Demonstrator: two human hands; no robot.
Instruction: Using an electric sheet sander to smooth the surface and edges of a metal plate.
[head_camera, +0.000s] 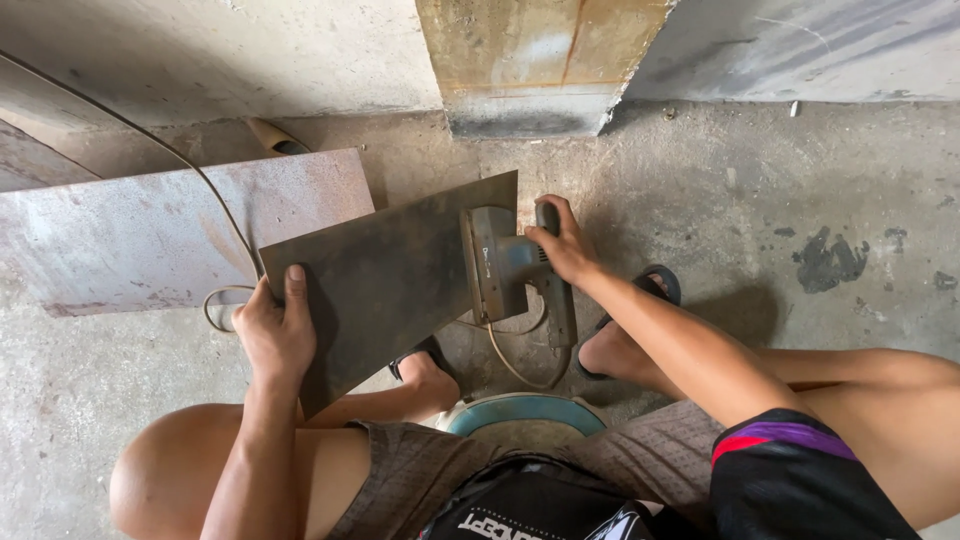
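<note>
Left hand (272, 335) clamped on dark metal sheet (390, 280), right hand (562, 243) wrapped around grey sander (505, 270) handle

Dark rusty metal sheet (390, 285), flat rect., tilted, raised off floor at centre. Grey power sander (505, 270) pressed on its 3 o'clock edge, cord looping toward 6.

We looked down on a seated person whose left hand (273, 330) gripped the lower-left edge of a dark metal sheet (385, 280), tilted up toward one o'clock. The right hand (566, 243) closed on the handle of a grey power sander (510, 272), whose pad lay against the sheet's right edge. A cord (515, 368) looped at six o'clock of the sander. At ten o'clock a larger rusted plate (140, 235) lay on the concrete floor (760, 200).
</note>
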